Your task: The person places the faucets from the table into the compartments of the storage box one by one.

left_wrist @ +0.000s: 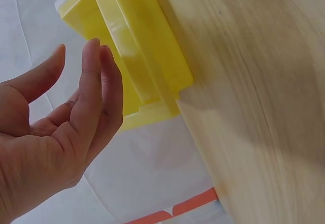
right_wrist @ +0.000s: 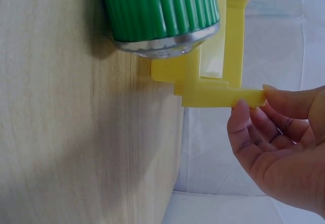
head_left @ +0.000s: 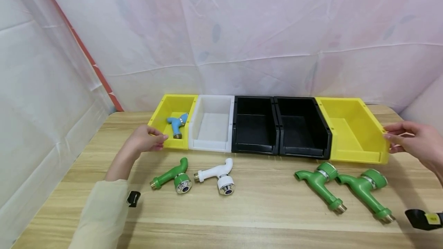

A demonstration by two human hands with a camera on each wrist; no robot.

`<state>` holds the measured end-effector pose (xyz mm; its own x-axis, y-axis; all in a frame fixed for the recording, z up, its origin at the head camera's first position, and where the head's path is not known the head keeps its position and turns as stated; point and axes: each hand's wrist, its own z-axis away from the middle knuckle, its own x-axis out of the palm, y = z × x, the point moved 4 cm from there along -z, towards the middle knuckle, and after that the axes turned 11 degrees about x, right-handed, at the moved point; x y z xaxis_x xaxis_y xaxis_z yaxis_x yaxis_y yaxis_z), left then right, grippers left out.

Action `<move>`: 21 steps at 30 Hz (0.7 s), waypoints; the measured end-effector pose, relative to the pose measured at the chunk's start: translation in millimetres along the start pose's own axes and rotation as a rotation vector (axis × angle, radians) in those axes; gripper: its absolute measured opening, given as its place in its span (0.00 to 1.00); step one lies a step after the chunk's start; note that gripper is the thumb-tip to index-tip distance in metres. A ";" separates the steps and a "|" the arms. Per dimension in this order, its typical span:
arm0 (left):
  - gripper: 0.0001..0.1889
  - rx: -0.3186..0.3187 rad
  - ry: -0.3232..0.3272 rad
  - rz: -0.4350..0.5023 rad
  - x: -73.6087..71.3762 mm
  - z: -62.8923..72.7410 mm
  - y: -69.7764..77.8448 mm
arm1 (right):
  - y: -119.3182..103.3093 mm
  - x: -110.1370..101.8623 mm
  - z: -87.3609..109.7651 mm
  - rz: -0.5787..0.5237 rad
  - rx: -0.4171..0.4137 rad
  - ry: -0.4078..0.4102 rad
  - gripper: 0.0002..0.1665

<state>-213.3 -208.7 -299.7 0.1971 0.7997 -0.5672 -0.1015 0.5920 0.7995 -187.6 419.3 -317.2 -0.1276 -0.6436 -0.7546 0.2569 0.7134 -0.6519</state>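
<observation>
At the left end of a row of bins, my left hand is beside a yellow bin that has a light blue faucet in it. Its thumb and fingers are apart with nothing between them, as the left wrist view shows of this hand. At the row's right end my right hand pinches the side rim of another yellow bin. In the right wrist view, thumb and fingers of that hand meet on either side of the yellow rim.
Between the yellow bins stand a white bin and two black bins. In front lie a green faucet, a white faucet and, on the right, two more green faucets. A pale cloth hangs behind the wooden table.
</observation>
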 end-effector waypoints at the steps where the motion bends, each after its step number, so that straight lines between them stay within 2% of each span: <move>1: 0.19 0.000 -0.004 -0.004 -0.3 1.0 -0.4 | 0.2 0.2 -0.1 0.007 0.004 0.004 0.18; 4: 0.18 -0.009 -0.009 -0.019 -0.9 4.2 -1.5 | 12.5 0.1 -8.3 -0.007 0.005 0.000 0.19; 8: 0.17 -0.009 -0.016 -0.041 -0.5 8.7 -2.4 | 53.1 -0.5 -34.3 -0.054 -0.006 0.027 0.09; 10: 0.17 -0.010 -0.020 -0.048 0.4 11.1 -3.4 | 66.1 -0.6 -42.7 -0.077 -0.016 0.033 0.06; 13: 0.16 -0.004 -0.033 -0.044 3.0 14.8 -5.5 | 65.6 -0.7 -42.7 -0.102 -0.013 0.031 0.05; 17: 0.17 -0.005 -0.058 -0.028 7.3 19.7 -9.6 | 42.9 -0.2 -28.1 -0.105 -0.008 0.016 0.09; 18: 0.17 -0.007 -0.060 -0.028 7.9 21.0 -10.6 | 41.3 -0.2 -26.4 -0.113 -0.003 0.028 0.06; 21: 0.17 -0.009 -0.065 -0.024 9.0 24.5 -13.7 | 35.3 -0.1 -22.9 -0.091 -0.002 0.023 0.10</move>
<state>-186.2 -212.1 -310.9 0.2629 0.7769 -0.5721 -0.1051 0.6125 0.7835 -200.5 450.8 -341.8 -0.1724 -0.6991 -0.6939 0.2411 0.6531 -0.7179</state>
